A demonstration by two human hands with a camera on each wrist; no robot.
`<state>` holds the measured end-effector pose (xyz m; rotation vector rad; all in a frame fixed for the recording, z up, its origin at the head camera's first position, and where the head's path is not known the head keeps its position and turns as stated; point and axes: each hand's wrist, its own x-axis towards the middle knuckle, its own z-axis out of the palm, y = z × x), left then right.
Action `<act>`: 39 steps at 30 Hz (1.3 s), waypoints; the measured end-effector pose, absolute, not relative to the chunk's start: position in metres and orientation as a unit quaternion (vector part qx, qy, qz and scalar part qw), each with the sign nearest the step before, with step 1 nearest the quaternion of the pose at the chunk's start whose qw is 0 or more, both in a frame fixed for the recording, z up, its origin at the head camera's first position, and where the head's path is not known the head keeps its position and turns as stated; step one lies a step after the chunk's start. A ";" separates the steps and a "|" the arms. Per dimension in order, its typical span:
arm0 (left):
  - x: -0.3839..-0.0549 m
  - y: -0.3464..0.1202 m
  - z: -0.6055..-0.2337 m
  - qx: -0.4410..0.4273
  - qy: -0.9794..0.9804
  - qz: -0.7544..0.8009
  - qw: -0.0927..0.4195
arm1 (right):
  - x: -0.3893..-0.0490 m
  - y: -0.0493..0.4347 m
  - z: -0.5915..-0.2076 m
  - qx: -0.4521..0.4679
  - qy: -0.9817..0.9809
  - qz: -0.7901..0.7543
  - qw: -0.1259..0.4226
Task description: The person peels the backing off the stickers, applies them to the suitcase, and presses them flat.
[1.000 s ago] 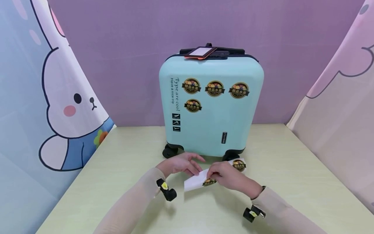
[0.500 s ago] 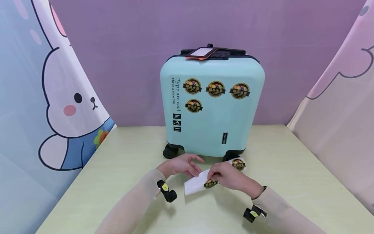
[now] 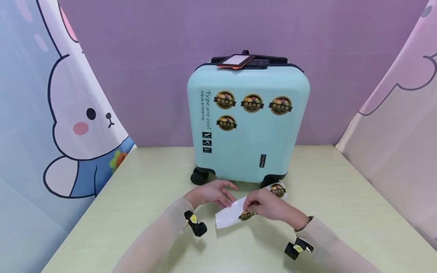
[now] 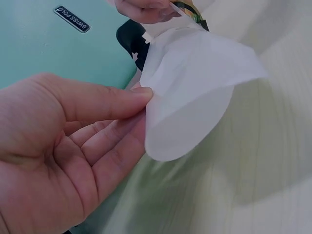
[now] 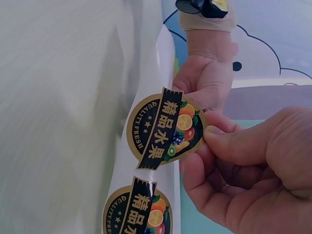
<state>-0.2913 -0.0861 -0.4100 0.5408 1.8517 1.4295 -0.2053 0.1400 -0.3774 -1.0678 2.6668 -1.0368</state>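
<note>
Fruit sticker (image 5: pixel 163 129), round, gold rim, black banner with pale lettering: sits on a white backing strip (image 3: pixel 226 217), in front of the suitcase. Right hand (image 3: pixel 268 204) pinches the sticker at its rim between thumb and curled fingers; how much of it is free of the strip, cannot tell. Left hand (image 3: pixel 214 192) holds the strip's edge, thumb against fingers; one finger extends past the grip in the head view. Strip runs aslant, near end curling over in the left wrist view. Second sticker (image 3: pixel 278 190) on the strip's far end, beyond the right hand, near a black wheel (image 3: pixel 269 181).

Behind: pale mint suitcase (image 3: pixel 247 144), upright on the bench (image 3: pixel 153 167). Four matching stickers on its front, three in an upper row, one below the leftmost. Printed lettering (image 3: pixel 205 108) down the left side; small dark nameplate (image 3: pixel 262 160), "SWISS POLO", low on the right. Orange-edged tag (image 3: pixel 235 60) on top by the handle.

Beige sleeves, black wrist devices. Purple backdrop (image 3: pixel 143 76); rabbit panel (image 3: pixel 85 110) at left.
</note>
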 end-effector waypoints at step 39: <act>-0.293 -0.087 -0.419 0.191 0.742 0.545 0.340 | -0.209 0.157 -0.367 -0.280 0.843 -0.433 0.152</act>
